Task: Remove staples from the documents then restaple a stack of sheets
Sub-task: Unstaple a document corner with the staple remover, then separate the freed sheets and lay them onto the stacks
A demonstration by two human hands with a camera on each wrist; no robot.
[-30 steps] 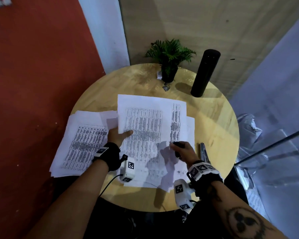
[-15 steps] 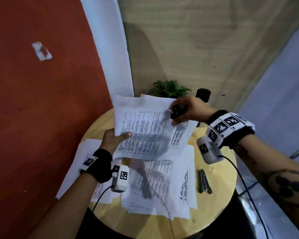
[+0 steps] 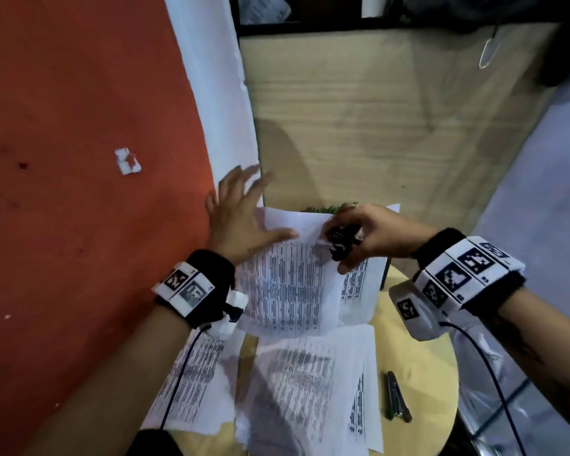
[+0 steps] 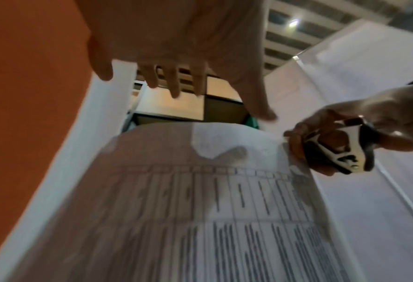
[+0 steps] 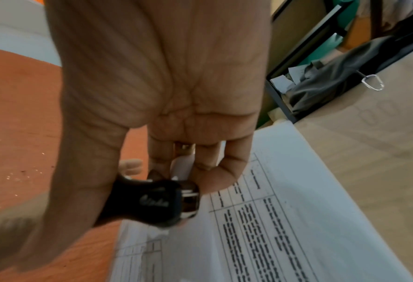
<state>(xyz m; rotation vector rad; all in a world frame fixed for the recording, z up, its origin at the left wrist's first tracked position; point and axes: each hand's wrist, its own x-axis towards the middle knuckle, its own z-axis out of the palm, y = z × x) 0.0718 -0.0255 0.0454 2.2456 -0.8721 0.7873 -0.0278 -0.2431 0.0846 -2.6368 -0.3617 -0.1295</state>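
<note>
**Currently: document held aloft, remover at its top corner**

We find the left hand (image 3: 241,215) spread wide, fingers straight, thumb lying against the raised document (image 3: 287,284). We note the right hand (image 3: 372,235) curled round a black staple remover (image 3: 341,241), set at the document's upper corner. Beneath, loose printed sheets (image 3: 310,390) lie spread on the round wooden table (image 3: 422,373), with a stapler (image 3: 397,398) just beside them to the right.
</note>
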